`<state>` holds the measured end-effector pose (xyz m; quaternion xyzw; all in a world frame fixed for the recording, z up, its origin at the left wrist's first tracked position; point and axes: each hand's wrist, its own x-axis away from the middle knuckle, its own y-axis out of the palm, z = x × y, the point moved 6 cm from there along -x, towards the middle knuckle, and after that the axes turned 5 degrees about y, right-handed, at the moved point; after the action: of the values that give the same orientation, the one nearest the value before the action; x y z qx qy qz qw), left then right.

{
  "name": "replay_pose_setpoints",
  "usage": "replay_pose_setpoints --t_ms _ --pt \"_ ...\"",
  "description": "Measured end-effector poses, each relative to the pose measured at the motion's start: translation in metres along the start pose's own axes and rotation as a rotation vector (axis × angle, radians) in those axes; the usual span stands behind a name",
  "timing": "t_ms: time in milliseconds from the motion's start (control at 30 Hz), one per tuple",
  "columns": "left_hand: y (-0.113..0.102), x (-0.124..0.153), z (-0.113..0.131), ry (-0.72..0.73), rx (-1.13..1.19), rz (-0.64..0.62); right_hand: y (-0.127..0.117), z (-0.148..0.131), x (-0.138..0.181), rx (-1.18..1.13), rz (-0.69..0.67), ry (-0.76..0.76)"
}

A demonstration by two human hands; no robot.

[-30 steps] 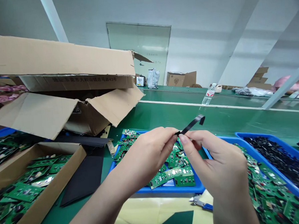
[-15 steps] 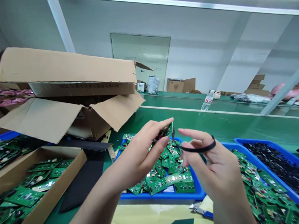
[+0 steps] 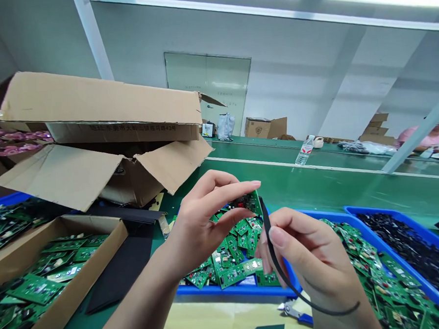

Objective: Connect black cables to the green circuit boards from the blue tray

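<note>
My left hand [image 3: 203, 214] is closed on a small green circuit board [image 3: 257, 202], pinched by its edges between the fingers and thumb. The board stands tilted on edge, with red and dark parts facing the palm. My right hand [image 3: 316, 257] pinches a thin black strip [image 3: 267, 230] between thumb and fingers. The strip's upper end is at the board's right face; whether it sticks there I cannot tell. Its long tail curves down across the right palm to the wrist. Beneath both hands lies a blue tray [image 3: 226, 293] of loose circuit boards [image 3: 232, 275].
Blue-handled cutters [image 3: 299, 313] lie on a yellowish sheet [image 3: 205, 317] in front. On the right stand a tray of boards [image 3: 391, 278] and a tray of black pieces [image 3: 407, 238]. Cardboard boxes [image 3: 102, 102] and a board-filled carton [image 3: 85, 279] are left. A bottle [image 3: 304, 151] stands behind.
The black strip has gone from a loop around the right fingers to a long tail hanging over the palm. The right fingers have closed on it nearer the board. The left hand keeps the board.
</note>
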<state>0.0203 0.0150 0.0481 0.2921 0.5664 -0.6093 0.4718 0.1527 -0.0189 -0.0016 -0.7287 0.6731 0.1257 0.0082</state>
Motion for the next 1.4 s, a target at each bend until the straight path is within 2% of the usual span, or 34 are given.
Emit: replay_pose_setpoints --t_ms 133,400,533,633,733,867,1000,1100,1233,1400 --pt "-0.001 0.0 0.001 0.04 0.052 0.037 0.0 0.003 0.001 -0.115 -0.07 0.056" --pt "0.005 0.003 -0.011 -0.094 0.504 -0.01 0.016 0.013 -0.008 -0.345 -0.437 0.182" --pt "0.009 0.004 -0.014 -0.165 0.655 -0.036 0.016 0.017 -0.012 -0.354 -0.474 0.196" --pt "0.012 0.005 -0.014 -0.215 0.737 -0.075 0.01 0.016 -0.013 -0.251 -0.397 0.203" --pt "0.014 0.007 -0.014 -0.263 0.76 -0.096 -0.001 0.011 -0.013 -0.074 -0.24 0.156" --pt "0.014 0.006 -0.01 -0.282 0.702 -0.121 -0.013 -0.005 -0.008 0.219 0.001 -0.08" --pt "0.018 0.006 -0.008 -0.297 0.673 -0.193 -0.013 -0.02 0.0 0.51 0.153 -0.334" --pt "0.021 0.007 -0.009 -0.327 0.736 -0.233 -0.011 -0.03 0.007 0.675 0.258 -0.505" --pt "0.026 0.01 -0.011 -0.376 0.88 -0.285 -0.008 -0.037 0.012 0.801 0.315 -0.615" --pt "0.031 0.013 -0.013 -0.431 1.023 -0.332 -0.009 -0.035 0.012 0.787 0.295 -0.59"
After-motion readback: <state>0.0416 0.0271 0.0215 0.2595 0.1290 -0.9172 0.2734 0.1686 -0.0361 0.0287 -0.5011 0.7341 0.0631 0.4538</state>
